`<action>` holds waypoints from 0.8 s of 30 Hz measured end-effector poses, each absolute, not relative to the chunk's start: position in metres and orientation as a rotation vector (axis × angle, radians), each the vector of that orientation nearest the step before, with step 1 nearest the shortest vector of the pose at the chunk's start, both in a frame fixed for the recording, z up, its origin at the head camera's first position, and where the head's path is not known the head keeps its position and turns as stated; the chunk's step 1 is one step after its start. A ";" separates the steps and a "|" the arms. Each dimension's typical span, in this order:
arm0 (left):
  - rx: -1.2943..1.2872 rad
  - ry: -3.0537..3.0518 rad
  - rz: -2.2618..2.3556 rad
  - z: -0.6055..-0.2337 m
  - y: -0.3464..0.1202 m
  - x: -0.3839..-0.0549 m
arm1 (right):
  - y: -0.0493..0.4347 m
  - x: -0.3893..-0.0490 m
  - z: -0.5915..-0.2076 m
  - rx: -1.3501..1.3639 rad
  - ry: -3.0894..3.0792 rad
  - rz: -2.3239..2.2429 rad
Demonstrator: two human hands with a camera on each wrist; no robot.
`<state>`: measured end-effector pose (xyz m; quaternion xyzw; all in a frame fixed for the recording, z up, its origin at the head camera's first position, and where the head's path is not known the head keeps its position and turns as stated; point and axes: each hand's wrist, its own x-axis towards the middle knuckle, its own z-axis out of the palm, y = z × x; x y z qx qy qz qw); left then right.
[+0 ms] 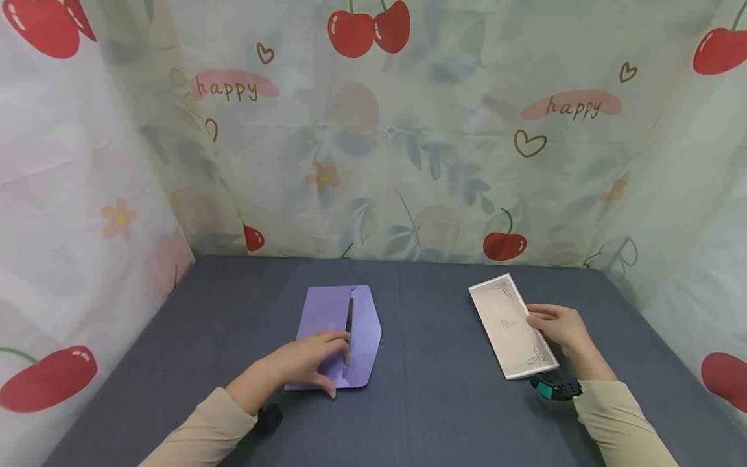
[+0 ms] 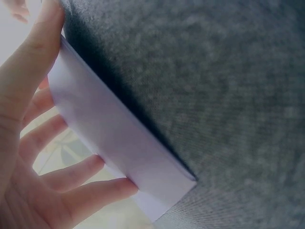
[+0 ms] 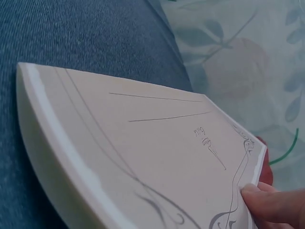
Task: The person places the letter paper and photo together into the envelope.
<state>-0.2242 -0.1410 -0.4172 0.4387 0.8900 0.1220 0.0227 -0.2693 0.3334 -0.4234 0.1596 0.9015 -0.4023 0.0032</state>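
A purple envelope point(image 1: 327, 308) lies on the dark table, its pointed flap opened out to the right. A narrow dark slit runs along its opening. Over the envelope's near half, my left hand point(image 1: 303, 359) rests with spread fingertips touching the paper near the slit and the thumb at the near edge. In the left wrist view, those fingers point(image 2: 76, 174) meet the pale purple paper. My right hand point(image 1: 563, 329) pinches the right edge of a cream card point(image 1: 502, 324) with scrollwork corners. The right wrist view shows the thumb point(image 3: 276, 205) on the card's face, near its edge.
A dark cloth-covered table point(image 1: 428, 408) spans the space under both hands. Behind it hangs a patterned curtain point(image 1: 391, 162) with cherries and "happy" lettering, continuing along both sides. A dark band with a teal part point(image 1: 545, 389) sits at the right wrist.
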 end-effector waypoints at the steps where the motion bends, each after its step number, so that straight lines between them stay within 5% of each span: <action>1: 1.363 2.758 0.381 -0.417 -0.141 -0.224 | 0.335 -0.272 -0.426 0.487 2.830 -1.262; 12: 1.352 2.761 0.379 -0.416 -0.141 -0.224 | 0.367 -0.310 -0.478 0.424 2.897 -1.304; 24: 1.348 2.756 0.379 -0.415 -0.141 -0.223 | 0.356 -0.311 -0.478 0.413 2.882 -1.347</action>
